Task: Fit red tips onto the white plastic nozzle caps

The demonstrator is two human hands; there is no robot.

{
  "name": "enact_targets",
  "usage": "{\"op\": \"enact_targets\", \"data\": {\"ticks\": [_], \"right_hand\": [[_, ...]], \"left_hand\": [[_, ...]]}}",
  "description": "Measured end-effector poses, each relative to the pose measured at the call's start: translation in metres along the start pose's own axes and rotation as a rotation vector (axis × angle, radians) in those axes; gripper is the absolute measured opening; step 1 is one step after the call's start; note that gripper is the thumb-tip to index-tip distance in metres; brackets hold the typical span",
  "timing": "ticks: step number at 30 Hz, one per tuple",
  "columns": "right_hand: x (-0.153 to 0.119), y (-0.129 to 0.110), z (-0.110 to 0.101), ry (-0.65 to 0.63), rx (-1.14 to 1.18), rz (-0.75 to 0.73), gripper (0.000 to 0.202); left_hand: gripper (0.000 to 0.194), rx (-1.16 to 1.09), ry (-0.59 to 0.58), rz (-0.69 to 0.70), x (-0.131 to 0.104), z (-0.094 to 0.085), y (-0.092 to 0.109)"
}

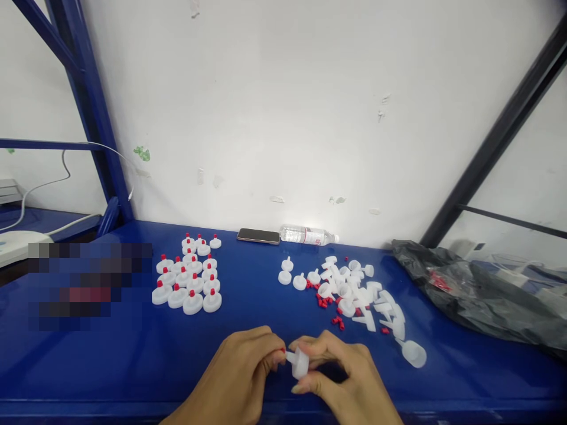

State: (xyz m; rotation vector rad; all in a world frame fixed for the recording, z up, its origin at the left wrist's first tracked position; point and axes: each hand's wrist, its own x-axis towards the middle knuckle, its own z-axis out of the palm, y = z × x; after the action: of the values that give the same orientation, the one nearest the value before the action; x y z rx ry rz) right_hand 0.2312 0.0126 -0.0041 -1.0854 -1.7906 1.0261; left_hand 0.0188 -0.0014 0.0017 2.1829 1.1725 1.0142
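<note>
Near the table's front edge, my right hand grips a white nozzle cap by its round base, its thin spout pointing left. My left hand pinches a small red tip cap at the spout's end; the fingers cover most of it, so how far it sits on the spout is hidden. To the left stand several white nozzle caps with red tips, upright in rough rows. On the right lies a loose heap of bare white nozzle caps, with small red tip caps scattered among them.
A dark phone and a clear plastic bottle lie along the wall. A black plastic bag with a clear bag of red pieces rests at the right. Blue frame posts and a white cable are at left.
</note>
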Motion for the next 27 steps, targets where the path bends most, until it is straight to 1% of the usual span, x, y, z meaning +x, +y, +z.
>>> {"op": "enact_targets", "data": {"ticks": [3, 7, 10, 12, 15, 17, 19, 21, 24, 26, 27], "right_hand": [[0.001, -0.002, -0.001, -0.025, 0.005, 0.015, 0.018], [0.003, -0.005, -0.002, -0.027, -0.065, 0.041, 0.018], [0.004, -0.007, -0.001, -0.057, -0.122, 0.039, 0.019], [0.004, -0.008, 0.0, -0.055, -0.124, 0.023, 0.022], [0.004, -0.008, 0.0, -0.041, -0.107, -0.008, 0.026], [0.003, -0.008, 0.0, -0.031, -0.116, -0.018, 0.027], [0.003, -0.009, 0.0, -0.021, -0.134, -0.022, 0.025], [0.003, -0.01, 0.0, -0.02, -0.155, -0.025, 0.024], [0.003, -0.012, 0.0, -0.023, -0.187, -0.039, 0.022], [0.003, -0.013, 0.0, -0.03, -0.21, -0.043, 0.019], [0.002, -0.014, 0.0, -0.032, -0.222, -0.042, 0.018]], "left_hand": [[0.046, -0.081, -0.036, -0.127, 0.003, -0.005, 0.007], [0.039, -0.237, -0.017, -0.313, 0.005, -0.008, 0.014], [0.036, -0.246, 0.028, -0.343, 0.005, -0.009, 0.017], [0.035, -0.176, 0.073, -0.33, 0.005, -0.012, 0.016], [0.034, 0.014, 0.122, -0.257, 0.004, -0.021, 0.011], [0.032, 0.167, 0.111, -0.208, 0.002, -0.031, 0.008], [0.031, 0.322, 0.079, -0.2, 0.0, -0.044, 0.005], [0.03, 0.446, 0.04, -0.231, -0.002, -0.057, 0.005], [0.029, 0.562, -0.01, -0.316, -0.005, -0.076, 0.004], [0.029, 0.616, -0.047, -0.391, -0.008, -0.086, -0.001], [0.029, 0.632, -0.047, -0.415, -0.01, -0.091, -0.005]]}}
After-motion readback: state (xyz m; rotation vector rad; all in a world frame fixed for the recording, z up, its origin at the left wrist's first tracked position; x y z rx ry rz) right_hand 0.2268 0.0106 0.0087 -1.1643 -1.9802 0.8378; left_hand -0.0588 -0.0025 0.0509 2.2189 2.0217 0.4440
